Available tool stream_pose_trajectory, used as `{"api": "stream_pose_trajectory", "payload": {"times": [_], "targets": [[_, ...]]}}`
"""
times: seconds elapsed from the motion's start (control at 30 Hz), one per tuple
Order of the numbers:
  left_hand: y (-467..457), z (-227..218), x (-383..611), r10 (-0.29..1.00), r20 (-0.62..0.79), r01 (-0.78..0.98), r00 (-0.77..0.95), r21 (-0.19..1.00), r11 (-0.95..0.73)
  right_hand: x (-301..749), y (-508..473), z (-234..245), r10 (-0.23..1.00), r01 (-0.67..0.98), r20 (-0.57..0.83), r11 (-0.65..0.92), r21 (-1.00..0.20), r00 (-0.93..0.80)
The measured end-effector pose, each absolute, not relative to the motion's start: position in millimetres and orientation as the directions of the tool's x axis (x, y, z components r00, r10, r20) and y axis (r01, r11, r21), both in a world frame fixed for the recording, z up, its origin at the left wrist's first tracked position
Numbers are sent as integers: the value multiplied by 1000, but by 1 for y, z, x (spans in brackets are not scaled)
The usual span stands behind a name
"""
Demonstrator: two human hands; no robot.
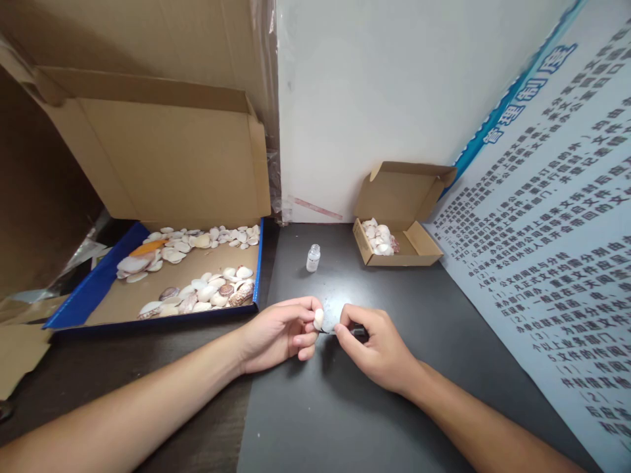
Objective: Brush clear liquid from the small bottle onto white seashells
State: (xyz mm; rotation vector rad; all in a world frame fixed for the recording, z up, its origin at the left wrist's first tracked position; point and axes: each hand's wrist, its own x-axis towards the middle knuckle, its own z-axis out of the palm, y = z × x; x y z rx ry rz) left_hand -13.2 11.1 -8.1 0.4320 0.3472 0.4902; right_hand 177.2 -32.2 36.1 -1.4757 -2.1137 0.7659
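Observation:
My left hand [279,332] pinches a small white seashell [319,319] between thumb and fingers, just above the dark table [345,407]. My right hand [377,348] is closed on a thin dark tool [357,332], likely a small brush, whose tip meets the shell. Both hands come together at the table's middle. A small clear bottle [313,257] with its cap off stands a little beyond them.
A large open cardboard box with a blue rim [98,289] holds several shells at the left. A small open cardboard box [394,246] with a few shells sits at the back right. A printed poster [557,263] leans along the right.

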Motion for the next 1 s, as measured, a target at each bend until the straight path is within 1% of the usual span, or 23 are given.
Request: {"api": "stream_pose_trajectory", "payload": {"times": [0.17,0.33,0.43,0.5,0.63,0.8,0.93,1.0], "targets": [[11,-8,-13,517,-215,-374,829,475,797,177,-33,39,949,640,130,291,-711,-288],[11,-9,-13,515,-222,-369,828,476,798,177,-31,39,954,682,69,258,-685,-292],[11,-9,-13,518,-214,-373,828,480,794,176,-30,38,957,699,59,248,-671,-284],[11,-10,-13,520,-205,-378,829,480,792,176,-31,38,962,702,80,245,-669,-260],[11,-11,-13,518,-200,-375,832,484,791,177,-31,39,964,675,167,263,-689,-205],[10,-10,-13,517,-202,-369,832,495,786,177,-28,40,959,691,121,268,-671,-255],[9,-9,-12,517,-184,-373,836,501,781,177,-28,41,961,667,162,272,-694,-223],[9,-10,-12,510,-184,-361,840,511,780,177,-29,40,957,646,156,280,-710,-245]]}}
